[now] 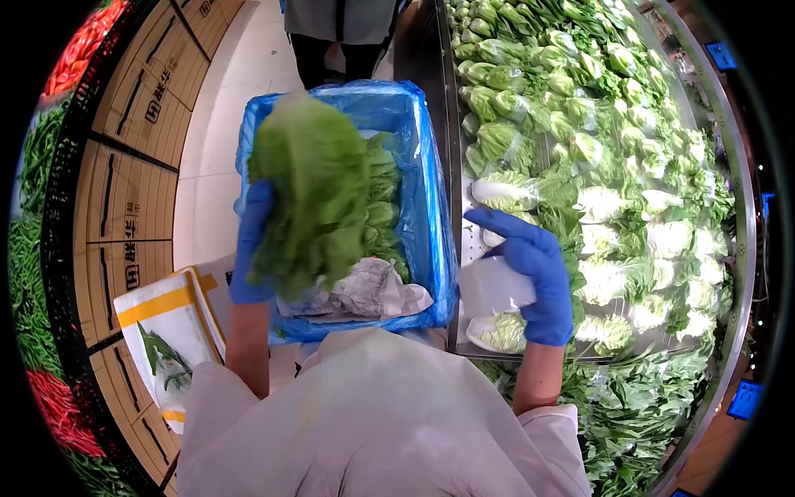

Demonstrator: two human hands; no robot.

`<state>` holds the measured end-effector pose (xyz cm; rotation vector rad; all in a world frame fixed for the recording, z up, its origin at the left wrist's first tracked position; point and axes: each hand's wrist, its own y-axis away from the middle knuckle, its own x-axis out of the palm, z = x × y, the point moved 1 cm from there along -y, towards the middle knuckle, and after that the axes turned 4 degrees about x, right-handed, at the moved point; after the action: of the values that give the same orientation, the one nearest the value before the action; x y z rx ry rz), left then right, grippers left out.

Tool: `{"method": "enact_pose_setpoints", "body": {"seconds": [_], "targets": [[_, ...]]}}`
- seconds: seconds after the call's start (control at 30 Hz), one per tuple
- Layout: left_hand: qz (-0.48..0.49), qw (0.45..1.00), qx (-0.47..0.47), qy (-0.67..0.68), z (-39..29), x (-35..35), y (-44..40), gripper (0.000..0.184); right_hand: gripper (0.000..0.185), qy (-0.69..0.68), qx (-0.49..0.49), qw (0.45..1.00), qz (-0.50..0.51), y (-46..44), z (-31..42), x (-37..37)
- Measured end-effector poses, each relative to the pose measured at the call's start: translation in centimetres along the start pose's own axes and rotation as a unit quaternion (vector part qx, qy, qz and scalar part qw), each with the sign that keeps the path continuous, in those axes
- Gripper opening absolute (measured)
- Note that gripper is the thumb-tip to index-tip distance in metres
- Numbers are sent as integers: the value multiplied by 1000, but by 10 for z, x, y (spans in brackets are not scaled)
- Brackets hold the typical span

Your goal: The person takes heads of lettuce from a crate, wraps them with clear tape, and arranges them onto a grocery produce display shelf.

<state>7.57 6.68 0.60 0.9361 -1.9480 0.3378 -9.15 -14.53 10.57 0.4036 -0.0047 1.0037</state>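
My left hand (254, 240), in a blue glove, grips a leafy green lettuce head (310, 195). The lettuce is slightly blurred and hangs over a blue-lined crate (439, 248). More lettuce (381, 207) lies inside that crate, beside crumpled printed paper (377, 290). My right hand (538, 273), also gloved in blue, is closed around a whitish translucent piece of plastic (497, 286), with its index finger stretched out to the left. Just below that plastic, a cabbage on a white tray (497, 333) rests at the edge of the display shelf.
On the right, a display shelf (454, 166) holds rows of wrapped greens (505, 141) and pale cabbages (604, 282). Loose leafy greens (638, 414) lie nearer me. A white foam box lid (161, 331) and cardboard-look panels (124, 224) are left. Beyond the crate stands a person (339, 25).
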Motion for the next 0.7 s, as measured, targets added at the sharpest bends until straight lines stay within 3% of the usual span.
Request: {"method": "enact_pose_setpoints", "body": {"seconds": [0.07,0.1,0.23,0.3,0.33,0.37,0.4,0.47,0.5,0.53,0.6,0.63,0.7], "targets": [[1,985,-64,159,-7,-5,12,60,41,306,99,947,24,-11,1,-2],[1,985,-63,159,-7,-6,14,60,49,347,85,934,12,-14,-3,0],[270,959,-62,-64,-6,1,22,81,51,444,50,888,106,-23,-7,14],[402,875,-76,-260,-11,18,16,92,52,472,12,871,139,-28,-13,21],[461,791,-89,-391,-17,38,4,98,53,499,-27,850,165,-30,-14,25],[455,776,-107,-423,-9,40,1,113,54,522,-43,830,189,-31,-13,26],[452,778,-106,-424,-9,36,1,113,54,523,-44,829,193,-31,-12,27],[329,811,-171,-451,-8,26,-4,116,55,560,-44,803,196,-32,-10,28],[322,846,-93,-414,-6,21,-8,120,55,561,-45,803,195,-32,-9,28],[324,846,-93,-413,-7,20,-7,120,56,562,-28,804,193,-33,-7,28],[270,904,-129,-305,-11,20,-1,120,57,563,-9,804,192,-34,-11,25],[268,905,-129,-304,-11,21,-2,120,56,565,-43,801,192,-36,-20,21],[374,815,-125,-424,-10,24,-2,119,56,565,-76,798,195,-37,-24,22]]}}
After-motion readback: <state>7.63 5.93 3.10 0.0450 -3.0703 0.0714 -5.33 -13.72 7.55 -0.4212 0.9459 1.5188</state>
